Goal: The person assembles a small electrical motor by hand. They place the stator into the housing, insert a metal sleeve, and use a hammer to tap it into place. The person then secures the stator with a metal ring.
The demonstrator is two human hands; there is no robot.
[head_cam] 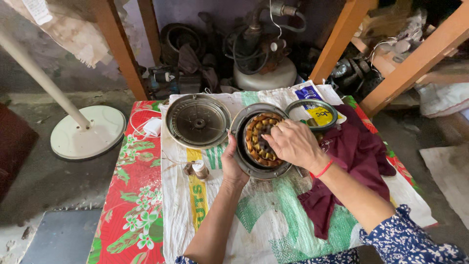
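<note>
So the left hand [232, 164] is wrapped around the near-left rim of a round grey motor housing [244, 161], fingers curled over the edge, gripping it and holding it a bit tilted on the tabletop [137, 195]. The right hand [293, 143] is reaching in from the other side, resting on top of the copper winding ring [258, 142] that sits inside the housing, fingertips pressed down on the coils at the far side. Can't tell if it's actually pinching anything or just pushing on it. There's a red thread bracelet [323, 169] on that wrist.

Just left of the left hand, beyond the thumb, there's a second round metal cover [198, 121] lying flat, dish side up. Closer in, right beside the left wrist, a little brown bottle with a white cap [199, 170]. Past the right hand's knuckles sits a thin metal ring [311, 114] on a printed packet. Under and to the right of the right forearm is a bunched-up maroon cloth [351, 161].

All of it lies on a white woven sack [273, 220] spread over a red floral tablecloth. Way off left of the hands, on the floor, a white fan base [88, 132] with its pole.
</note>
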